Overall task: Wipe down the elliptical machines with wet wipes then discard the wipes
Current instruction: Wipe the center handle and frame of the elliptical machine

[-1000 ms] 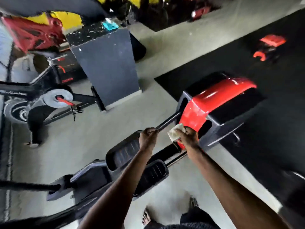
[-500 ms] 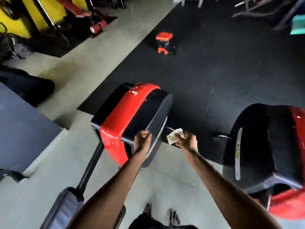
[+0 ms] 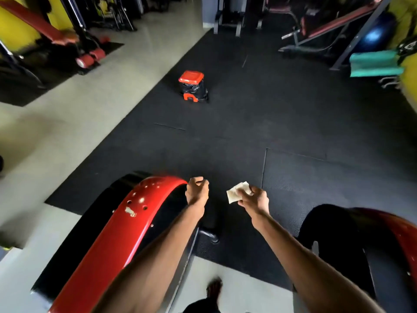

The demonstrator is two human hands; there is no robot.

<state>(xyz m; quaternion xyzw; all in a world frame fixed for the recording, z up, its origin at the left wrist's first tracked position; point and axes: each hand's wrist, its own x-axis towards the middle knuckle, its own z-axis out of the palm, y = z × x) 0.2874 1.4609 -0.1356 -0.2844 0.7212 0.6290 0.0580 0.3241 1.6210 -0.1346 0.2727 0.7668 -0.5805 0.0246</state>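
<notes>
My right hand pinches a crumpled whitish wet wipe in the air above the black mat. My left hand is curled into a loose fist with nothing in it, just past the front end of the red and black elliptical housing at lower left. A second elliptical housing, black with a red edge, sits at lower right. Ahead on the mat stands a small bin with a red lid and a black liner bag.
Black rubber mat covers the middle floor; pale concrete floor runs along the left. Weight benches and racks line the far side, a teal mat hangs at right. My foot shows at the bottom.
The view has swung right and up from the elliptical's pedals to the open mat and bin. My left hand has come off the machine's bar; my right hand still holds the wipe.
</notes>
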